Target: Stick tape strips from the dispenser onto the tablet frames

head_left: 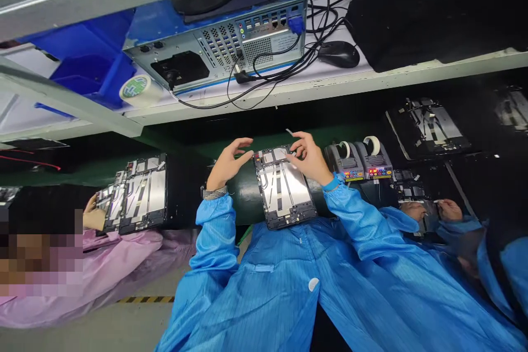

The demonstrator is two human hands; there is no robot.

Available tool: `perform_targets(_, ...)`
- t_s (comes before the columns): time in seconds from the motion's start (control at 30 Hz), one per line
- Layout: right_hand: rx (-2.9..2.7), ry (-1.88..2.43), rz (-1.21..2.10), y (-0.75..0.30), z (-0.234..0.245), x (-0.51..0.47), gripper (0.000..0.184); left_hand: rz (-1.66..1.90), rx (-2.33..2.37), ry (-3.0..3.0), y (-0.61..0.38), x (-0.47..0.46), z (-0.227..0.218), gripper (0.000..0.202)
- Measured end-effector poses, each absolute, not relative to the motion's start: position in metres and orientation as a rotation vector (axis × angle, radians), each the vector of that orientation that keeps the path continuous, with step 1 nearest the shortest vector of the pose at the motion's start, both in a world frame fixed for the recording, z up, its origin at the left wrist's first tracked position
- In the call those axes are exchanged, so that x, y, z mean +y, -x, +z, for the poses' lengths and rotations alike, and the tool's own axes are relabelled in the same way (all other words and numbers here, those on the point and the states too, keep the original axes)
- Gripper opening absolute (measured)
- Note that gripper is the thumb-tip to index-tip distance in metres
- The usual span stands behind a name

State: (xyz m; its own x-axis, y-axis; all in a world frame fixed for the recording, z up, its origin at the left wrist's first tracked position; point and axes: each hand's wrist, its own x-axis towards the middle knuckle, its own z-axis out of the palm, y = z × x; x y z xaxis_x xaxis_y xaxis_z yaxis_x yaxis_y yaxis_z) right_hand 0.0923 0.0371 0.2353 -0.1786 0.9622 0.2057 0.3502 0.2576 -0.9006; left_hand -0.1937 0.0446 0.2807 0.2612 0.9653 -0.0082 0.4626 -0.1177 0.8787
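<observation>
An opened tablet chassis (pixel 284 187) with silver shielding lies lengthwise on the dark green work surface (pixel 243 192) in front of me. My left hand (pixel 229 162) hovers at its upper left corner, fingers spread and curved, holding nothing. My right hand (pixel 307 157) rests over the upper right corner, fingers pinched together on a small pale strip (pixel 291 132) that sticks up from them. Both arms wear blue sleeves; a metal watch band (pixel 214 193) circles the left wrist.
Two tape dispensers (pixel 358 159) stand right of the chassis. A shelf above holds a computer case (pixel 218 38), cables, a mouse (pixel 338 54), a tape roll (pixel 138 89) and blue bins. A person in pink handles another chassis (pixel 136 192) at left; a person in blue works at right.
</observation>
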Motion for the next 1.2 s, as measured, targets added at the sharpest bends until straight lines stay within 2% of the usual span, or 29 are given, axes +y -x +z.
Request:
perform_targets(0.1, -1.926, 0.978, 1.051, -0.056, 0.243, 0.035, 0.07, 0.967, 1.349, -1.499, 0.206, 0.019, 0.248, 0.044)
perform_targets(0.2, -2.029, 0.848, 1.137, -0.029, 0.239, 0.05, 0.06, 1.056, 1.331, -1.346, 0.199, 0.003, 0.218, 0.049)
perform_targets(0.37, -2.089, 0.783, 1.157, -0.02, 0.232, 0.074, 0.058, 1.129, 1.318, -1.212, 0.179, -0.006, 0.193, 0.054)
perform_targets(0.97, -2.381, 0.837, 0.937, -0.021, 0.235, 0.081, 0.057, 1.243, 1.468, -1.164, 0.157, -0.006, 0.191, 0.041)
perform_targets(1.2, -2.32, 0.926, 0.949, -0.022, 0.232, 0.075, 0.058, 1.216, 1.52, -1.175, 0.159, -0.002, 0.192, 0.041)
